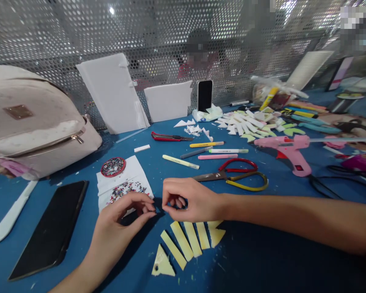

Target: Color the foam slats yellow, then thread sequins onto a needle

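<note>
I see a red-rimmed dish (112, 176) full of tiny multicoloured bits on a white sheet (136, 173), with more scattered loose just behind the left hand (118, 221). Its thumb and fingertips nearly meet; the right hand's (198, 199) thumb and forefinger curl together. I can't tell whether either pinches anything. Yellow pieces (182, 241) lie fanned below both hands. Rightward, under the forearm, blue tabletop (262, 260) gives me open room; leftward, a black phone's (51, 230) edge borders the left arm.
</note>
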Tool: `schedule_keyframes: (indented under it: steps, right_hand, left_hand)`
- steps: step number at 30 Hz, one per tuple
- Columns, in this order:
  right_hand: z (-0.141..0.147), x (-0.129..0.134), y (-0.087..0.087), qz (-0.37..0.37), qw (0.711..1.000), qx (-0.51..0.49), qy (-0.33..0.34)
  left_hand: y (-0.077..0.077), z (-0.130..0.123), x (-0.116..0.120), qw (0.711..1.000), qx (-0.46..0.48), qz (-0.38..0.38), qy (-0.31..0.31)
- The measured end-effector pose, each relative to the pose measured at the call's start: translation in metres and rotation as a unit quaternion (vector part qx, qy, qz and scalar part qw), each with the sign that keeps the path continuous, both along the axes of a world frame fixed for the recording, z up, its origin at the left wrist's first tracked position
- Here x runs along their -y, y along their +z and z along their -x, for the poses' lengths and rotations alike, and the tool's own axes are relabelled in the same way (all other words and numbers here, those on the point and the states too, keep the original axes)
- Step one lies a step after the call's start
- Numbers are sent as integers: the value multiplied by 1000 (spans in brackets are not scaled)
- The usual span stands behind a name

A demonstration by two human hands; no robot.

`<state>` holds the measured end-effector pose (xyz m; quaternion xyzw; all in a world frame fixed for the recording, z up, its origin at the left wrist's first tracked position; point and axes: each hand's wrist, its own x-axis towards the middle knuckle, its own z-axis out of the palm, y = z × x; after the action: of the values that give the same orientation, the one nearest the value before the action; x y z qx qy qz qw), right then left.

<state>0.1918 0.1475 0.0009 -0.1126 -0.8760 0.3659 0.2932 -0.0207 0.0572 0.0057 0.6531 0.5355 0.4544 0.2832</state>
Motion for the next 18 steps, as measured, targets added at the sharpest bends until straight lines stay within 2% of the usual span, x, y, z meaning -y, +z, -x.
schedule_keyframes:
  steps: [5, 11, 18]
  right_hand:
    - [-1, 1, -2, -33, 999, 22, 0]
    - [-1, 0, -3, -37, 999, 18, -2]
    - [1, 2, -6, -52, 998, 17, -11]
  left_hand:
    - [-2, 2, 2, 999, -30, -23, 2]
    - [-8, 5, 5, 998, -53, -31, -8]
    - [-4, 2, 6, 996, -73, -49, -11]
